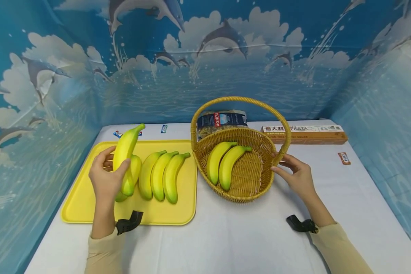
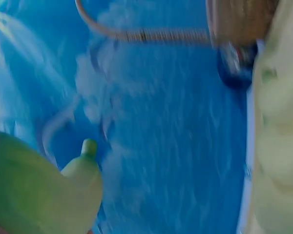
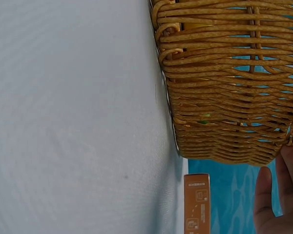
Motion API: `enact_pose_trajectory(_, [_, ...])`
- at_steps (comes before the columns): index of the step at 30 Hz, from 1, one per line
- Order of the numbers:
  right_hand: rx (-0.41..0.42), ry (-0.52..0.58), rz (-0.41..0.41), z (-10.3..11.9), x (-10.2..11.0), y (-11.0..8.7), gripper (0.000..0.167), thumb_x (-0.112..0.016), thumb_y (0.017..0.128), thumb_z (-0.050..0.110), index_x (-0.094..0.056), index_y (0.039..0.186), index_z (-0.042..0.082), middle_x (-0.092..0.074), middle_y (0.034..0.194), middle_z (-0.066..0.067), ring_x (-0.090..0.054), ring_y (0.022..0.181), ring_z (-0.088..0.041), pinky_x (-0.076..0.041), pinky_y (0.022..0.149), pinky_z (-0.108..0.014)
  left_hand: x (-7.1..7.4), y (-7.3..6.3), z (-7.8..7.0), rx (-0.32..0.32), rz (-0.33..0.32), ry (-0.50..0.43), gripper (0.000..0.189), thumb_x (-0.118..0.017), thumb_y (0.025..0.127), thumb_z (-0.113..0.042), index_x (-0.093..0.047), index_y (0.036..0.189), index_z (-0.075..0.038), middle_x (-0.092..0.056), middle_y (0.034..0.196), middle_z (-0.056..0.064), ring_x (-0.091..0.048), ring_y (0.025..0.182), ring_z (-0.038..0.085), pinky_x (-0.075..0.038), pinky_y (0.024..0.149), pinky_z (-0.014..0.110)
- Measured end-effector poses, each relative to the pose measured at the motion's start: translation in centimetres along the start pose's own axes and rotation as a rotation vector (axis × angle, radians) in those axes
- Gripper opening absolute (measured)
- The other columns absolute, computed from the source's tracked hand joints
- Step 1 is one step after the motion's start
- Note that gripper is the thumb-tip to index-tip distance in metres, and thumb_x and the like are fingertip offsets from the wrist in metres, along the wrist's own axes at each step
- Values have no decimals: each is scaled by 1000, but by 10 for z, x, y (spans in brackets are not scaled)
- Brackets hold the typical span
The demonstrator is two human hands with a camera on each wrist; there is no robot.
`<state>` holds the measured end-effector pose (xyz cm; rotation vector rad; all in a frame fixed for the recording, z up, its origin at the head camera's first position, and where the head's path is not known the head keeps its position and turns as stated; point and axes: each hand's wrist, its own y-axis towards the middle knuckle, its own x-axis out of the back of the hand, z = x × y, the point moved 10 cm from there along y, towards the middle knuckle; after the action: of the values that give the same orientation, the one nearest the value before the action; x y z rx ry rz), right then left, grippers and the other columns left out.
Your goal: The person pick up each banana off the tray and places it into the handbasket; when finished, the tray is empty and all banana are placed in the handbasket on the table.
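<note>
Sleeves [image 1: 104, 257] cross the near edge of the white surface [image 1: 226, 236]. On the left part of that surface lies the yellow tray [image 1: 187, 179]; just beyond the tray's right edge is the basket [image 1: 247, 167], its handle [image 1: 241, 99] arching over it. Near the surface's far edge are a box [image 1: 305, 136], right of the basket, and a bag [image 1: 222, 120] behind it.

Left hand [image 1: 106, 177] holds a banana [image 1: 124, 152] between thumb and fingers, over the tray's left half. Right hand [image 1: 296, 175] pinches the basket's right rim by the foot of the handle (how firmly, I cannot tell). Two bananas [image 1: 231, 165] lie side by side in the basket's left part; three others [image 1: 171, 180] form a row toward the tray's right edge.

What seems to count most: the basket lies to the right of the held banana, past that row and the tray's right edge. The held banana's long axis runs near to far, stem far and leaning right, roughly like the pair's. Of the hands, the right is nearer the basket.
</note>
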<state>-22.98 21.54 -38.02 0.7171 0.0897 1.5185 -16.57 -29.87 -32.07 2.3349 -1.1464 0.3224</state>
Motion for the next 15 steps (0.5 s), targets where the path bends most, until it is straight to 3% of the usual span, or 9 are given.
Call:
enact_pose_trajectory(6, [6, -12, -3, 0, 0, -1, 44, -72, 76, -16, -62, 119, -13, -63, 112, -36, -59, 105, 9, -50, 89, -14, -51, -39, -59, -199, 155, -65, 50, -80, 74, -8, -66, 122, -4, -61, 99, 14, -47, 72, 16, -43, 68, 16])
enact_pose_trajectory(10, [19, -8, -2, 1, 0, -1, 45, -72, 75, -18, -62, 119, -14, -63, 111, -36, -59, 106, 9, -50, 89, -14, -97, -67, -90, -311, 300, -81, 51, -81, 72, -15, -67, 120, -6, -63, 98, 13, -50, 72, 18, -46, 67, 26])
enact_pose_trajectory(15, [26, 3, -1, 3, -1, 0, 45, -72, 75, -18, -62, 118, -14, -63, 112, -36, -59, 107, 8, -50, 90, -14, -155, -91, -116, -374, 448, -70, 50, -77, 76, -24, -66, 122, -11, -61, 98, 7, -49, 71, 18, -43, 63, 29])
